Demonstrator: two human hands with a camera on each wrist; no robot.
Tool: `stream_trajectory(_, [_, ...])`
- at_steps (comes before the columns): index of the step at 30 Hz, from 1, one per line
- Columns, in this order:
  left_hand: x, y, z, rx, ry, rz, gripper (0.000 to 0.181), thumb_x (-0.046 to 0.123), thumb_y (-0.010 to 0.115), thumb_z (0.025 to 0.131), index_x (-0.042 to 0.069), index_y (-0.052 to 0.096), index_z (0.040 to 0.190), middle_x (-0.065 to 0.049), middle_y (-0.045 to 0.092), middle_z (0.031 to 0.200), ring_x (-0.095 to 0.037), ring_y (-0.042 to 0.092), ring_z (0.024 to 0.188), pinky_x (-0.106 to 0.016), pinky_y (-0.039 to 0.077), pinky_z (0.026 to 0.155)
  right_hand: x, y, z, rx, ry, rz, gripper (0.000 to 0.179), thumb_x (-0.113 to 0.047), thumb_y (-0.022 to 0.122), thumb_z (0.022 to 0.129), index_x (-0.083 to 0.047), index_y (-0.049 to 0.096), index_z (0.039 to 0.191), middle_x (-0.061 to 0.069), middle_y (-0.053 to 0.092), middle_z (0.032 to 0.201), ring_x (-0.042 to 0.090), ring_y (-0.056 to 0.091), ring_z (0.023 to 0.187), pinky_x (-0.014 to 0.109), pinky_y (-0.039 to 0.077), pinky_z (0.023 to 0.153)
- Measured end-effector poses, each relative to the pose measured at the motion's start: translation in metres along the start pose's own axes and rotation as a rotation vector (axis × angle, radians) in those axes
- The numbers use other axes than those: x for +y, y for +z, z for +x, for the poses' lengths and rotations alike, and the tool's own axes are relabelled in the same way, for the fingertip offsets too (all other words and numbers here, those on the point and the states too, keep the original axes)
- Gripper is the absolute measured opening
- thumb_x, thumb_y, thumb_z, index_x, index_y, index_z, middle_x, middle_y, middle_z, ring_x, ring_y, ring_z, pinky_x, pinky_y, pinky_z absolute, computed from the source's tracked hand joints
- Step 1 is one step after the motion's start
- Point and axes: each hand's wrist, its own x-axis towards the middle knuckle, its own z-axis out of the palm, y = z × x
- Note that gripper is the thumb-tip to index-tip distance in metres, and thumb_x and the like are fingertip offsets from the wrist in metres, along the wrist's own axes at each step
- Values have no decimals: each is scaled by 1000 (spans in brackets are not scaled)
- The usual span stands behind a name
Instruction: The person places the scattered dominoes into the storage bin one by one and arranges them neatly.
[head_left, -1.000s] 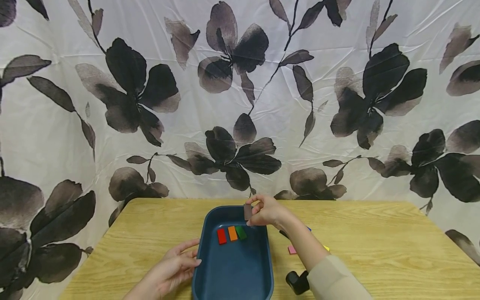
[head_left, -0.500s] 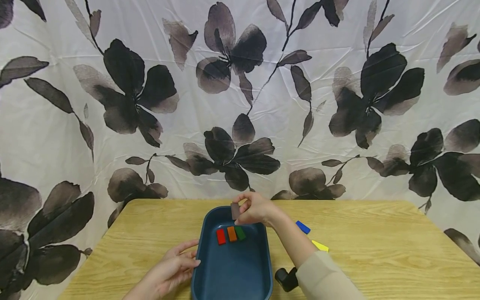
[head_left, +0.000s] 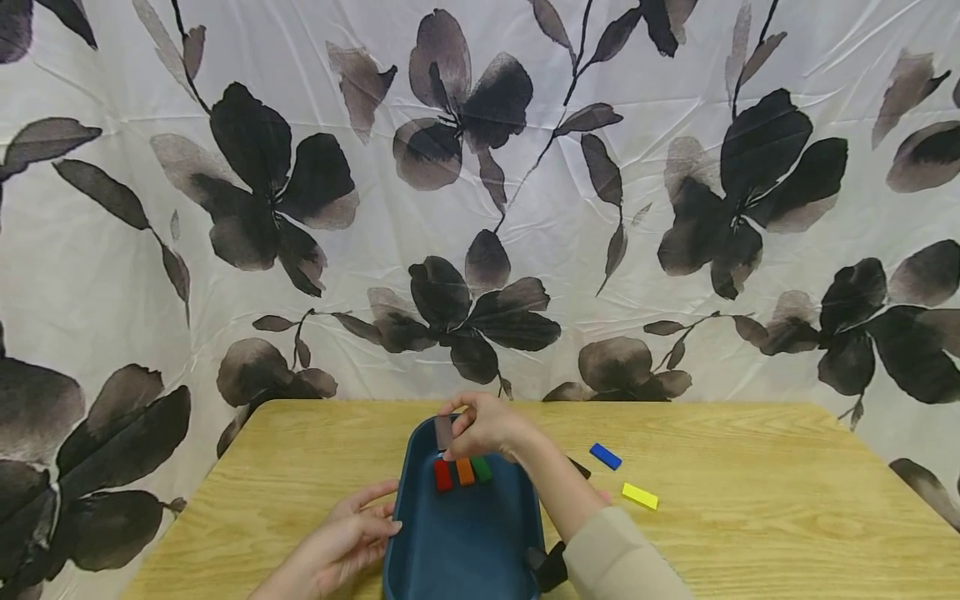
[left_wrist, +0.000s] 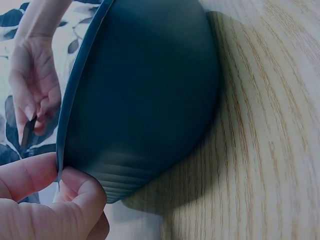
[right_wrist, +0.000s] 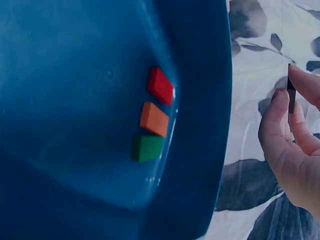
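Note:
A dark blue tray (head_left: pixel 463 554) stands lengthwise in the head view. My left hand (head_left: pixel 347 533) pinches its left rim (left_wrist: pixel 70 112) between thumb and fingers, as the left wrist view shows. Over the tray's far left end, my right hand (head_left: pixel 483 427) holds a flat brown block (head_left: pixel 444 433) between thumb and fingertips. In the right wrist view this block (right_wrist: pixel 292 97) appears edge-on, raised above the rim. Inside the tray, near its far end, a red block (head_left: pixel 443 476), an orange block (head_left: pixel 465 472) and a green block (head_left: pixel 482 469) lie in a row.
Right of the tray on the wooden table (head_left: pixel 765 500) lie a blue block (head_left: pixel 605 457), a yellow block (head_left: pixel 640 497), a black block (head_left: pixel 580 468) and a pink block (head_left: pixel 604 496), partly behind the right forearm. A floral cloth (head_left: pixel 637 208) hangs behind the table.
My right hand has moved left across the tray's far end with the brown block, from the right side to above the red block. The left hand stays at the rim.

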Motion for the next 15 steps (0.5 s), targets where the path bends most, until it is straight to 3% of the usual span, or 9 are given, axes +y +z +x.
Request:
stream_trajectory(11, [3,2,2,-11,3,16,70,-14,49,86,-9,8,143,-10,52,109,-15,57,90,-28,48,77,8,14,3,-22,14,18,48,18,72,65,-2,57,107,8,50,74,19,55,60,41,53,70])
stream_trajectory(15, [3,0,0,-12,-1,16,71,-14,49,86,-9,7,143,-9,51,108,-14,57,89,-28,48,77,11,19,4,-57,21,-11,48,17,73,65,-4,59,106,8,52,75,19,54,60,37,52,64])
